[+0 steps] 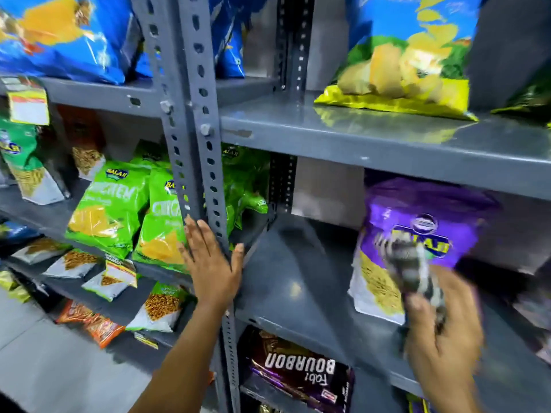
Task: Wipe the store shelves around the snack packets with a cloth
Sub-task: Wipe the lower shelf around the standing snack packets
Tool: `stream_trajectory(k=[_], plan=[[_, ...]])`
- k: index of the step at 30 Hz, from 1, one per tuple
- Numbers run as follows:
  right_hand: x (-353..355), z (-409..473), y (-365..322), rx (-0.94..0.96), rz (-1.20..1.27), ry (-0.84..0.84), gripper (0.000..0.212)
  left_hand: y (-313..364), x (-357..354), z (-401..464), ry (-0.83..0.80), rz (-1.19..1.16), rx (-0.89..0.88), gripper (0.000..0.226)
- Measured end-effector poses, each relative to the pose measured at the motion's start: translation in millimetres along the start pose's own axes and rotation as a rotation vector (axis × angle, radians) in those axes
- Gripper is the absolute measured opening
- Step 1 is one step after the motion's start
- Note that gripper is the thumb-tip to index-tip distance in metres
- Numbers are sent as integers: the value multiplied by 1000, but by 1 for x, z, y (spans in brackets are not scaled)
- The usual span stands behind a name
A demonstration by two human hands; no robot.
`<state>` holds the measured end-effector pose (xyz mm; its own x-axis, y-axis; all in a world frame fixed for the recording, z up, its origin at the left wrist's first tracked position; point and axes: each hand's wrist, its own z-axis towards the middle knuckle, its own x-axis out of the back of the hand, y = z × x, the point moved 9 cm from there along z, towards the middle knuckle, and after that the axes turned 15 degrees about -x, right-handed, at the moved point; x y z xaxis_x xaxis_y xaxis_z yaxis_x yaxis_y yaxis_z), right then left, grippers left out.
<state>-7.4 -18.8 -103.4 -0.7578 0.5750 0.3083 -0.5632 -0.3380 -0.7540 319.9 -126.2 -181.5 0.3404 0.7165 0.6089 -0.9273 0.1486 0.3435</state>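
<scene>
My right hand [441,332] is shut on a crumpled grey and white striped cloth [413,272], blurred, over the right part of the grey metal shelf [298,281]. The cloth sits in front of a purple snack packet [417,222] standing on that shelf. My left hand [213,263] lies flat and open against the slotted grey upright post [196,150], fingers spread. Green chip packets [110,207] lean on the shelf left of the post. On the shelf above stands a blue and yellow chip bag [408,55].
Blue bags [59,34] fill the top left shelf. Small white and orange packets [98,278] lie on lower left shelves. A dark biscuit pack [301,374] lies under the shelf my cloth is over. A yellow price tag [28,105] hangs at far left.
</scene>
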Motion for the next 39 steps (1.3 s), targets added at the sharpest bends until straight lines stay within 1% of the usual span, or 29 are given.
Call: stream_trajectory(k=[3, 5, 6, 8, 11, 14, 17, 19, 21, 23, 25, 26, 27, 28, 29, 31, 32, 34, 36, 39], plan=[[-53, -35, 51, -276, 61, -57, 50, -3, -8, 2, 97, -29, -23, 83], [-83, -42, 70, -405, 78, -83, 40, -7, -11, 2, 136, -20, -39, 76], [-100, -39, 71, -433, 68, -115, 32, -9, -10, 2, 155, -18, -52, 74], [-133, -24, 63, -405, 6, -187, 17, -8, -8, 2, 194, -9, -93, 73], [-183, 3, 64, -343, -152, -264, 22, -6, -4, 1, 239, -23, -129, 78], [-217, 28, 86, -414, -295, -284, 28, -6, -3, 1, 237, -2, -116, 82], [-239, 54, 109, -446, -458, -308, 35, -6, -7, 0, 232, 3, -115, 84], [-250, 60, 140, -510, -602, -386, 41, -6, -9, -1, 234, 15, -123, 84], [-256, 50, 171, -566, -762, -501, 45, -6, -10, -1, 238, 36, -129, 85], [-263, 34, 181, -511, -865, -533, 42, -6, -11, -3, 251, 46, -136, 85], [-279, 20, 169, -386, -831, -575, 34, -5, -10, -3, 251, 55, -137, 85], [-287, 15, 160, -338, -748, -621, 30, -4, -10, -3, 247, 60, -135, 85], [-292, 15, 152, -334, -627, -652, 26, -4, -10, -2, 245, 66, -134, 85], [-293, 23, 148, -370, -501, -628, 24, -5, -10, -2, 247, 68, -133, 85], [-287, 40, 151, -442, -416, -541, 23, -6, -10, -2, 249, 73, -131, 85], [-271, 75, 174, -635, -422, -351, 25, -5, -10, -2, 235, 85, -129, 86], [-271, 84, 188, -710, -476, -335, 29, -5, -10, -2, 227, 91, -132, 86], [-289, 87, 210, -750, -650, -474, 44, -6, -11, -3, 226, 97, -135, 86], [-310, 87, 220, -677, -772, -606, 55, -6, -12, -2, 232, 106, -139, 86], [-342, 95, 216, -562, -779, -766, 54, -7, -15, -4, 264, 95, -131, 85]])
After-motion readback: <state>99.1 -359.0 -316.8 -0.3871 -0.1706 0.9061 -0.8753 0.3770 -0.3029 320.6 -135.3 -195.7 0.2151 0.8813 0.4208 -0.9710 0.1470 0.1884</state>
